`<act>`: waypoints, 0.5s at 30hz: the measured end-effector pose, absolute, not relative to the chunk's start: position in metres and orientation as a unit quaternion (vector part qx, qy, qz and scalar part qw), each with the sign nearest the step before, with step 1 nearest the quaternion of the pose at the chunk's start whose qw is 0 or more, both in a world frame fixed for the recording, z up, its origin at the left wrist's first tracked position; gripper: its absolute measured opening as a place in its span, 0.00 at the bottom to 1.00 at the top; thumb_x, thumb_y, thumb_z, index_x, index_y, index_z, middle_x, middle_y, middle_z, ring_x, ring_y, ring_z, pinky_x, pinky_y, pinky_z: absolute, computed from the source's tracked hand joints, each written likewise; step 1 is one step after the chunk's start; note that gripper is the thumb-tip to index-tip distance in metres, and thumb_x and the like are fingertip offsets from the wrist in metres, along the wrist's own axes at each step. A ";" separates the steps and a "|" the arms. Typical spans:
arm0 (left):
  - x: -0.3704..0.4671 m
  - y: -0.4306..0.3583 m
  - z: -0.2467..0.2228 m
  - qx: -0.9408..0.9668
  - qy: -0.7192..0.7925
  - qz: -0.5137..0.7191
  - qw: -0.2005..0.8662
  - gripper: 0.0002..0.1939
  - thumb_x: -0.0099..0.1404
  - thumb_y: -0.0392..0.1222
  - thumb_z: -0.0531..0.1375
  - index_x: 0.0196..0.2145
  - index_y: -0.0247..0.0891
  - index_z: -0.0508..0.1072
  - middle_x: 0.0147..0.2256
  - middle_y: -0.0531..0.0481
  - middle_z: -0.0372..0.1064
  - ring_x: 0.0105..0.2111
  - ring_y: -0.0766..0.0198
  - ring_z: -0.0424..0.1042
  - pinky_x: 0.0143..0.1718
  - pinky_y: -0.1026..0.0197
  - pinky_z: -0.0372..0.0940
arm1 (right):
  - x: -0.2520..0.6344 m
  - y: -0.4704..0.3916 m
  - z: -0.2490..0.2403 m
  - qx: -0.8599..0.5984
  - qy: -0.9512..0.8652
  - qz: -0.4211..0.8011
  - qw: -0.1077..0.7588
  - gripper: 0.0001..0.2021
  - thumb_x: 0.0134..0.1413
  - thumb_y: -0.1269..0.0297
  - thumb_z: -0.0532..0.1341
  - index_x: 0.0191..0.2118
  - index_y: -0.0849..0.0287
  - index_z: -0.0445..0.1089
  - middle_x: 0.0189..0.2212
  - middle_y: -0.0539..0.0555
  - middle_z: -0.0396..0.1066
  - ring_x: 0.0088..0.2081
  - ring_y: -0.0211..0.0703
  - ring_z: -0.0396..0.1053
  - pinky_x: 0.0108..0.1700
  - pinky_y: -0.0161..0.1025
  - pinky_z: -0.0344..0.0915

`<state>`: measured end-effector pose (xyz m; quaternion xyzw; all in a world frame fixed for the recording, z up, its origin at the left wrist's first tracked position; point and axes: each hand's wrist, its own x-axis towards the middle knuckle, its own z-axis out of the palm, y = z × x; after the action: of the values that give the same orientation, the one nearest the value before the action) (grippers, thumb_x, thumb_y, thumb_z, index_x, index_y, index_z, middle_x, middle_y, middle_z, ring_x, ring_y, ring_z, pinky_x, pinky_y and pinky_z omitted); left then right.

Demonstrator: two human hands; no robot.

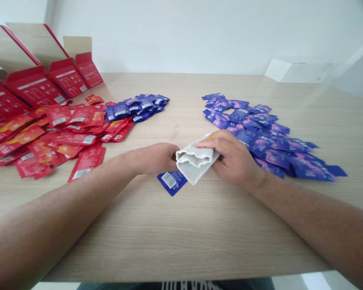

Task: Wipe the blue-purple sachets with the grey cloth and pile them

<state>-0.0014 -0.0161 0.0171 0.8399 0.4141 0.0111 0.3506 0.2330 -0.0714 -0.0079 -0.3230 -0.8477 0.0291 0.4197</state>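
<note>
Right-hand grip [234, 159], cloth [199, 159] tilted, forearm angled inward

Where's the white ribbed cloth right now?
Head view, centre: the white cloth is in the right hand, just right of the left hand, beside a blue packet.
</note>
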 end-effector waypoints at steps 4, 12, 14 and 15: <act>-0.005 -0.013 0.019 0.813 0.440 -0.019 0.380 0.07 0.55 0.43 0.59 0.31 0.40 0.74 0.24 0.54 0.71 0.24 0.66 0.66 0.25 0.64 0.57 | 0.232 -0.071 -0.010 -0.316 -0.853 0.044 0.413 0.17 0.56 0.75 0.60 0.51 0.55 0.69 0.43 0.57 0.70 0.46 0.47 0.69 0.48 0.47 0.68; -0.002 -0.012 0.005 0.761 0.422 -0.013 0.492 0.08 0.59 0.46 0.57 0.30 0.39 0.71 0.20 0.57 0.64 0.17 0.71 0.60 0.18 0.67 0.52 | 0.236 -0.062 -0.023 -0.299 -0.904 0.053 0.302 0.19 0.53 0.78 0.59 0.50 0.58 0.71 0.42 0.58 0.70 0.46 0.49 0.67 0.49 0.49 0.67; -0.001 -0.011 0.001 0.770 0.417 -0.008 0.483 0.09 0.60 0.46 0.57 0.30 0.39 0.72 0.21 0.56 0.66 0.17 0.71 0.61 0.18 0.67 0.54 | 0.234 -0.061 -0.026 -0.306 -0.913 0.052 0.264 0.18 0.53 0.79 0.59 0.48 0.59 0.72 0.43 0.58 0.70 0.46 0.49 0.67 0.50 0.49 0.67; -0.001 -0.011 -0.001 0.771 0.419 -0.005 0.480 0.09 0.61 0.46 0.57 0.30 0.39 0.72 0.21 0.56 0.66 0.17 0.71 0.61 0.18 0.67 0.54 | 0.232 -0.063 -0.027 -0.311 -0.914 0.050 0.255 0.17 0.53 0.79 0.59 0.48 0.60 0.73 0.43 0.58 0.71 0.46 0.49 0.67 0.50 0.49 0.66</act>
<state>-0.0009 -0.0106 -0.0007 0.7711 0.4187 -0.0046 0.4796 0.2320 -0.0628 -0.0274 -0.3109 -0.9142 0.0504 0.2551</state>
